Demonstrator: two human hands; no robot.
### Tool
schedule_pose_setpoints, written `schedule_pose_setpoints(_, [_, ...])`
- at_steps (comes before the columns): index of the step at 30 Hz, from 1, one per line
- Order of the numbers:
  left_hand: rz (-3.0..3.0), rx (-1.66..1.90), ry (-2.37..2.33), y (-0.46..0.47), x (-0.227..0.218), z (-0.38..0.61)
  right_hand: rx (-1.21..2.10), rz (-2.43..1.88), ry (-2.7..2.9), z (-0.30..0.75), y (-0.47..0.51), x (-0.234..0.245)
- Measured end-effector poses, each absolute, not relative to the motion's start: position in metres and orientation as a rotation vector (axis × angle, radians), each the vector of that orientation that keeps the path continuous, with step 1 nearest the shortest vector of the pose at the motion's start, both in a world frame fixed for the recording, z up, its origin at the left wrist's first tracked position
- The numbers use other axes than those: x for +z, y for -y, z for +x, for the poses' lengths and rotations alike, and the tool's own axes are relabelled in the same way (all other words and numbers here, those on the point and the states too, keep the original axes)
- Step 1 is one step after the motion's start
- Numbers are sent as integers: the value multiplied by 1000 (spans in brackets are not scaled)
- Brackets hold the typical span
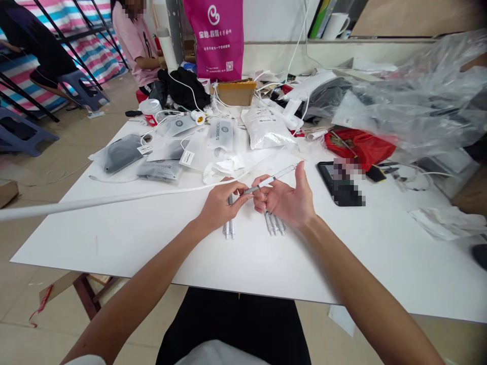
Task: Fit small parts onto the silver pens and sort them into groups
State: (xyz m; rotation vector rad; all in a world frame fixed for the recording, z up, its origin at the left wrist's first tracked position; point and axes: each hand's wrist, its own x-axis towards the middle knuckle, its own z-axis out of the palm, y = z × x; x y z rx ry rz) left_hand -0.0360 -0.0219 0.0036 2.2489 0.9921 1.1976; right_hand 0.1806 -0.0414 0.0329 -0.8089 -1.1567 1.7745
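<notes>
A slim pen [274, 178] with a clear-white barrel and a grey end slants up to the right between my hands. My left hand [218, 207] pinches its grey end between thumb and fingers. The fingers of my right hand [289, 200] curl around the pen's middle, while its thumb sticks up apart, close to the far tip. Two similar pens [229, 229] lie on the white table partly beneath my left hand. Several more pens [274, 224] lie side by side under my right hand, their upper parts hidden by it.
A white cable [114, 199] crosses in front at left. Packaged pouches [160, 169], a white bag [268, 128] and crumpled tissue [224, 170] lie behind my hands. At right are a black device [340, 183], a red bag [361, 147] and clear plastic [403, 101]. A person [139, 45] sits beyond the table.
</notes>
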Motion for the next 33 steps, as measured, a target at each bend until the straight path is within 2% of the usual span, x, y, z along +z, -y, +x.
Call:
schedule_pose_setpoints(5, [2238,1265,-902,21,2,-35,1847,-721,1004,180,42,33])
schedule_pose_setpoints(11, [2245,1412,-877,14,0,-35,1676,-724,922,182,45,32])
schedule_pose_setpoints(19, [2238,1368,-923,12,-1,-37,1496,-807,1006,194,42,34])
schedule_pose_setpoints(33, [2272,1282,-894,18,2,-37,1703,-745,992,176,43,31])
